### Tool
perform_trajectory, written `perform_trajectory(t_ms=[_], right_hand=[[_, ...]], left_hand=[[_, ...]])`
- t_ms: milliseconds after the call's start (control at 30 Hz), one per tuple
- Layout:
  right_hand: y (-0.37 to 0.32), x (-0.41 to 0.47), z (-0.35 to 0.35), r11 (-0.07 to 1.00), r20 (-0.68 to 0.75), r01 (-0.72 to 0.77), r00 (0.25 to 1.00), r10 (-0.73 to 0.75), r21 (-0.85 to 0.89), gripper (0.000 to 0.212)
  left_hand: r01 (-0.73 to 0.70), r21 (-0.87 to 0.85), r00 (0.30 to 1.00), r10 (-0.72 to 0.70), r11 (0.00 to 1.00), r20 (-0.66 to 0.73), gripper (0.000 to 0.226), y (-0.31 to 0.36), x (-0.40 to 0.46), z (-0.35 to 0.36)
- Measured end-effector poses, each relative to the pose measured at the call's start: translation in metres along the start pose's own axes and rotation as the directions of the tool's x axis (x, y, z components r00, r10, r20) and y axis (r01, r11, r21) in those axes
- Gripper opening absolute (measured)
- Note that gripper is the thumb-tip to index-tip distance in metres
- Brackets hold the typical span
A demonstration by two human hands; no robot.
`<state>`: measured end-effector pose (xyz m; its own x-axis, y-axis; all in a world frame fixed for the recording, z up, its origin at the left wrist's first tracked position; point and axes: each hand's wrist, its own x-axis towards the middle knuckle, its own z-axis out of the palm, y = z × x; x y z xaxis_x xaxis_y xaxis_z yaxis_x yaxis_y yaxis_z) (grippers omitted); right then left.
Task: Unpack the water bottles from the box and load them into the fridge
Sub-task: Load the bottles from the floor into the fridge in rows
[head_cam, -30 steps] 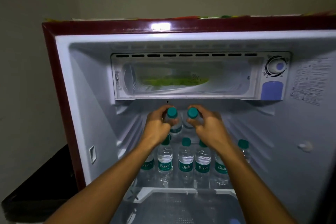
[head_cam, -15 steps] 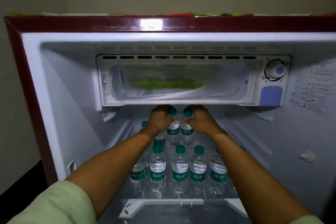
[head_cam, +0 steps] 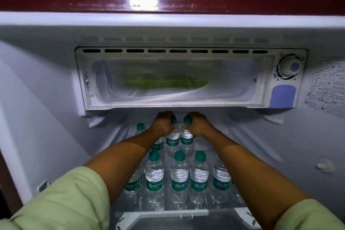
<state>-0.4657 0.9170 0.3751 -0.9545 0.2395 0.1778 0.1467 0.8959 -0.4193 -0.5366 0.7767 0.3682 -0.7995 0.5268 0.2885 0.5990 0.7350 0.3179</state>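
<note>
Hands both deep in the fridge (head_cam: 33, 84), each wrapped round the neck of one water bottle. Left hand (head_cam: 162, 124) grips the left bottle (head_cam: 172, 141) just under its teal cap, fingers curled tight; right hand (head_cam: 200, 124) does the same on the right bottle (head_cam: 186, 139). Both bottles upright, side by side, nearly touching, at 12 o'clock on the shelf (head_cam: 204, 144), right below the freezer box (head_cam: 175, 78). Neck grip likely chosen because headroom under the freezer box is tight and the front row (head_cam: 179, 177) blocks a lower reach. Back slots get filled behind the front row, probably to pack the shelf full. One more bottle (head_cam: 140, 127) stands at 11 o'clock by the left wrist. Forearms stretch straight forward over the front row, converging, wrists level, knuckles up. Green sleeves (head_cam: 61, 200) at 7 and 5 o'clock. Box not in view. Cannot tell if bottle bases touch the shelf yet.
</note>
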Motion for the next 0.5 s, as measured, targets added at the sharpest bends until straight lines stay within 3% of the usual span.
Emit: perform_trajectory(t_ms=[100, 500], right_hand=[[0.0, 0.006, 0.006, 1.0, 0.012, -0.009, 1.0, 0.009, -0.018, 0.033], [0.005, 0.022, 0.018, 0.996, 0.079, -0.072, 0.994, 0.076, -0.043, 0.031]], left_hand=[[0.012, 0.032, 0.999, -0.014, 0.999, 0.044, 0.033, -0.003, 0.008, 0.007], [0.004, 0.103, 0.99, -0.019, 0.995, 0.141, 0.03, -0.012, 0.022, 0.02]])
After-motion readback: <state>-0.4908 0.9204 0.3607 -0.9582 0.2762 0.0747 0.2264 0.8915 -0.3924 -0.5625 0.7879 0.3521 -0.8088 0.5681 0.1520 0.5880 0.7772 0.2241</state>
